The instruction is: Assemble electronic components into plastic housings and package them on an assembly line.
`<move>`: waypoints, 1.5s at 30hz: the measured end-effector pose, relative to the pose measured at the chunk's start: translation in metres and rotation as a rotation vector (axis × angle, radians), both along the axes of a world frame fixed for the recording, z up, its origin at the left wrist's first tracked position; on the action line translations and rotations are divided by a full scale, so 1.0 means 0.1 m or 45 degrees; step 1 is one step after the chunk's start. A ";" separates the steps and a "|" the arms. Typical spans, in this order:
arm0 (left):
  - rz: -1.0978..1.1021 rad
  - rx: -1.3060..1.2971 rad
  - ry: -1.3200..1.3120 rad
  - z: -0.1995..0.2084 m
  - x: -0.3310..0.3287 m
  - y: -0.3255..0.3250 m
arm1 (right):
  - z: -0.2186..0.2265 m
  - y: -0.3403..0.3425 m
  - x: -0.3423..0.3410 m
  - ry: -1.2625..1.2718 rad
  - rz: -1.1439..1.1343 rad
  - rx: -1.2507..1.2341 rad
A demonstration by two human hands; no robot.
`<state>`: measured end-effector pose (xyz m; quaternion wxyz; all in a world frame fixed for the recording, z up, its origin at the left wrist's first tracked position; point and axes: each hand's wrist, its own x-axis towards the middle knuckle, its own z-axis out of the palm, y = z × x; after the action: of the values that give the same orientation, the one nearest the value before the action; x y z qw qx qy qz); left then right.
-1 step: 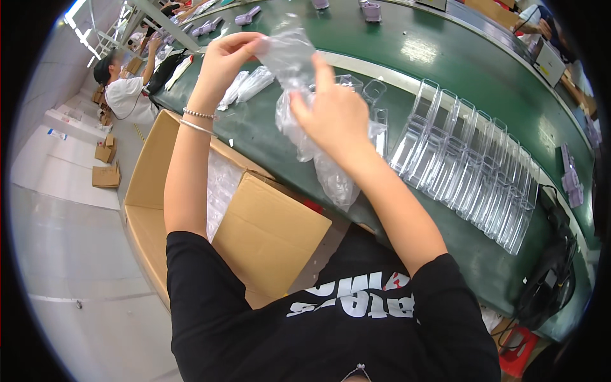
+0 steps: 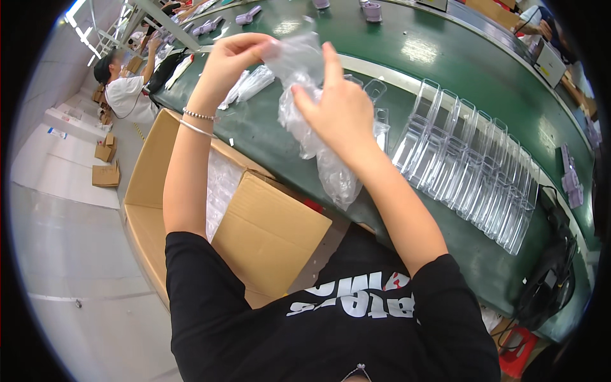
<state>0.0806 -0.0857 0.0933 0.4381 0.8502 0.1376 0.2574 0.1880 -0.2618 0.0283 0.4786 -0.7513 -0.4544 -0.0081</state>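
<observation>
Though the right hand's (image 2: 342, 114) grip is unclear, the left (image 2: 234, 57) pinches clear plastic (image 2: 305, 135) slanting lengthwise down-right.

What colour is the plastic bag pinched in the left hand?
The plastic bag is clear and colourless, with whitish sheen; the head view shows it best.

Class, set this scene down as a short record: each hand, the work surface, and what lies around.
Left hand: pinching the top of a clear plastic bag
Right hand: thumb and index finger apart; contact with bag unclear
Surface: green worktop
Right: row of clear plastic holders
Lower left: open cardboard box, clear plastic inside
</observation>
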 end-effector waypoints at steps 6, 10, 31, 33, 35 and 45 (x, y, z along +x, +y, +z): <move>0.021 -0.265 0.046 -0.28 0.28 0.25 | -0.29 0.13 0.10 -0.109 0.162 0.037; 0.620 0.995 0.672 -1.16 0.20 1.12 | -0.49 0.18 -0.27 -0.312 0.493 -0.045; 0.117 -0.906 -0.294 -0.38 0.13 -0.26 | -0.47 0.29 0.05 0.427 0.578 0.103; 0.228 -0.663 -0.202 -0.57 0.14 -0.32 | -0.40 0.26 0.01 0.475 0.591 0.141; 0.361 -0.613 -0.036 -0.72 0.12 -0.38 | -0.31 0.19 0.03 0.378 0.481 0.145; 0.750 0.498 0.720 -1.16 -0.40 1.13 | -0.28 0.17 0.03 0.295 0.402 0.335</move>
<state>0.0402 0.0273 -0.0223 0.1226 0.8785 0.4367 0.1498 0.1913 -0.2444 0.0005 0.6167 -0.5979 -0.5034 0.0938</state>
